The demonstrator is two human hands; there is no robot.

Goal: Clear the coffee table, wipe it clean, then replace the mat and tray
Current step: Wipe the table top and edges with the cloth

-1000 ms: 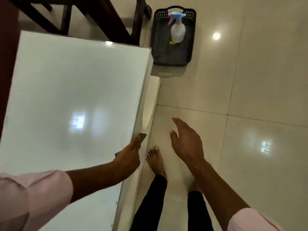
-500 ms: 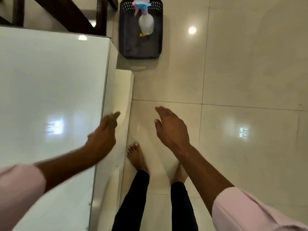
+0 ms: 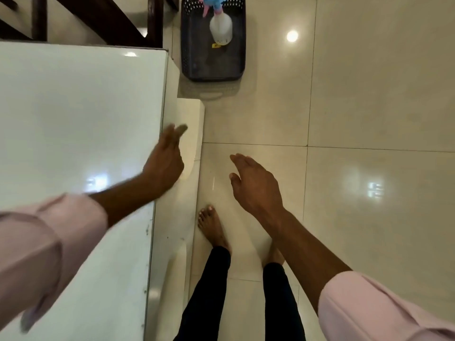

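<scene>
A small dark cloth is being pinched in the left hand at the surface's right edge, wiping seemingly ending, while the right hand is being held open; mat and tray, unseen, are needing fetching.

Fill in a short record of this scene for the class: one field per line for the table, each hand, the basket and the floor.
table: glossy white top, bare where seen
left hand: over table's right edge, pinching a small dark item, blurred
right hand: open, over the floor, holding nothing
basket: dark, on the floor beyond the table corner
bottle: spray bottle lying in the basket
floor: shiny pale tiles
</scene>
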